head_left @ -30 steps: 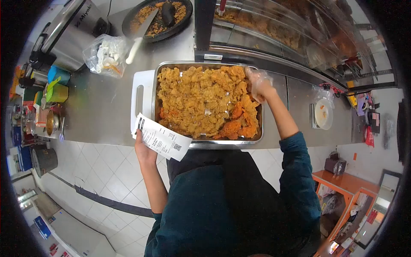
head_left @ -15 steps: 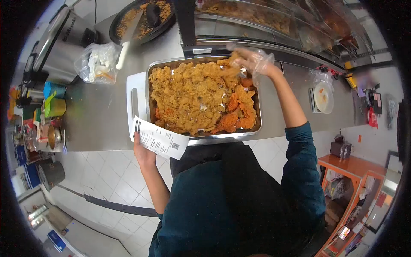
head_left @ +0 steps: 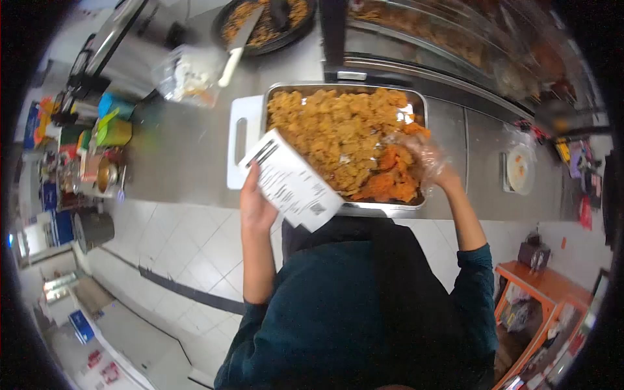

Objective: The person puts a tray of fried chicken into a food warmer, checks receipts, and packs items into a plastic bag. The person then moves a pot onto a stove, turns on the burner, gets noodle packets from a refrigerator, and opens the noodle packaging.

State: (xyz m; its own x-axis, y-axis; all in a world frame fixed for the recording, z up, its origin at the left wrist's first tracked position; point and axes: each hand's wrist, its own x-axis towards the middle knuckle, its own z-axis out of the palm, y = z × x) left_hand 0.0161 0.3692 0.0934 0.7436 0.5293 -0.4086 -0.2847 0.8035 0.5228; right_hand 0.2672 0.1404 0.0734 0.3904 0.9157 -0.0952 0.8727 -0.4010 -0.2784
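My left hand (head_left: 259, 198) grips a white printed receipt (head_left: 296, 182) by its left edge, thumb on top. The paper is tilted and overlaps the lower left corner of a metal tray (head_left: 426, 110). Golden fried chicken pieces (head_left: 325, 130) fill most of that tray. Redder fried chicken (head_left: 393, 175) lies in its lower right part. Over the tray's right side is my right hand (head_left: 430, 159), in a clear plastic glove, right beside the red pieces. Motion blur smears its fingers, so whether they hold a piece cannot be made out.
A white cutting board (head_left: 238, 146) sticks out left of the tray. Behind stand a black pan (head_left: 221, 32) of crumbs with a knife (head_left: 237, 49) across it, and a plastic bag (head_left: 188, 77). A glass display case (head_left: 416, 45) borders the back; a white plate (head_left: 520, 170) lies right.
My right hand has come from the tray's back right corner down toward the red chicken. The left hand has raised the receipt further over the tray. The whole view has shifted.
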